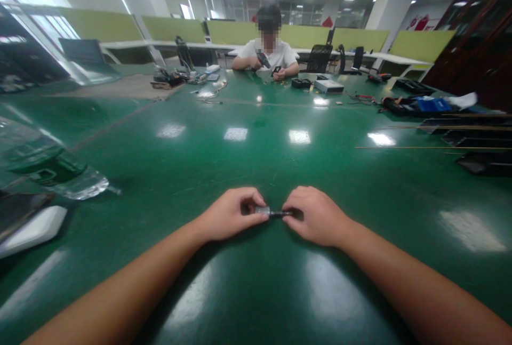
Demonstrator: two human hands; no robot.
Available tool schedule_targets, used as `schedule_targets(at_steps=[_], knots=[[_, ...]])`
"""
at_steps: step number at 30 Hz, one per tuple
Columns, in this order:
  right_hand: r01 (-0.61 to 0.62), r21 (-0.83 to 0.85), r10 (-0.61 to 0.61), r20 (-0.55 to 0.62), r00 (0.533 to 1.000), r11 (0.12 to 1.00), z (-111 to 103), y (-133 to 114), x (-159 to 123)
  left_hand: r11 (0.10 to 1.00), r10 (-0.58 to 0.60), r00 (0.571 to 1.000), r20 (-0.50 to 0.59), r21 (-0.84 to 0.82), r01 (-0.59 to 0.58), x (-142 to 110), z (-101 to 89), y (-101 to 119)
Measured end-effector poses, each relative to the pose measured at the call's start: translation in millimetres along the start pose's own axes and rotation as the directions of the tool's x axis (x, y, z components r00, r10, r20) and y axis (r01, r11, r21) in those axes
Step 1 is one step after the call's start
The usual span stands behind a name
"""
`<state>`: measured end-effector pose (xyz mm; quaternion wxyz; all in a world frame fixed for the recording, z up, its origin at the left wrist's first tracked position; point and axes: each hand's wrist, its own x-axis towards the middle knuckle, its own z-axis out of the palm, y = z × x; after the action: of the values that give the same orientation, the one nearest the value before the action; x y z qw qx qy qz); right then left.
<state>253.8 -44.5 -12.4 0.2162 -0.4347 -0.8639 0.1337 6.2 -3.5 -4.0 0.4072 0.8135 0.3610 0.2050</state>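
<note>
We locate the rod (276, 214) between the two hands, low over the near tabletop (256, 158); we cannot tell whether it touches the surface. Our left hand (230, 214) is closed in a pinch on its light grey end, and our right hand (318, 216) is pinched on its dark end. The fingers cover both ends, so we cannot make out its full shape. At left, the frame edge cuts off the bottle (56, 166), and also a white object (36, 230) beneath it. At right, we note dark strips (480, 137), likewise cut off. Across the tabletop, a co-worker (266, 49) holds a dark tool (263, 59) and a black part (276, 70), both too small to identify. Nothing stands between the hands and our view.
</note>
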Motion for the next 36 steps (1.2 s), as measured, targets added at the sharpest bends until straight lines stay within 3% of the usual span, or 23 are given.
schedule_targets(at_steps=[22, 30, 36], knots=[[-0.046, -0.029, 0.047, 0.032, 0.998, 0.999, -8.3, 5.7, -0.9, 1.0, 0.003, 0.998, -0.059, 0.015, -0.003, -0.1, -1.1, 3.3], [-0.111, -0.132, 0.122, 0.082, 0.989, 0.985, -27.1, 16.0, -3.6, 1.0, -0.026, 0.998, -0.057, -0.01, 0.026, 0.4, -2.6, 3.4], [-0.092, -0.07, 0.097, 0.078, 0.992, 0.993, -24.4, 14.9, -3.4, 0.999, -0.046, 0.997, -0.056, -0.028, 0.045, 1.0, -1.7, 3.6]])
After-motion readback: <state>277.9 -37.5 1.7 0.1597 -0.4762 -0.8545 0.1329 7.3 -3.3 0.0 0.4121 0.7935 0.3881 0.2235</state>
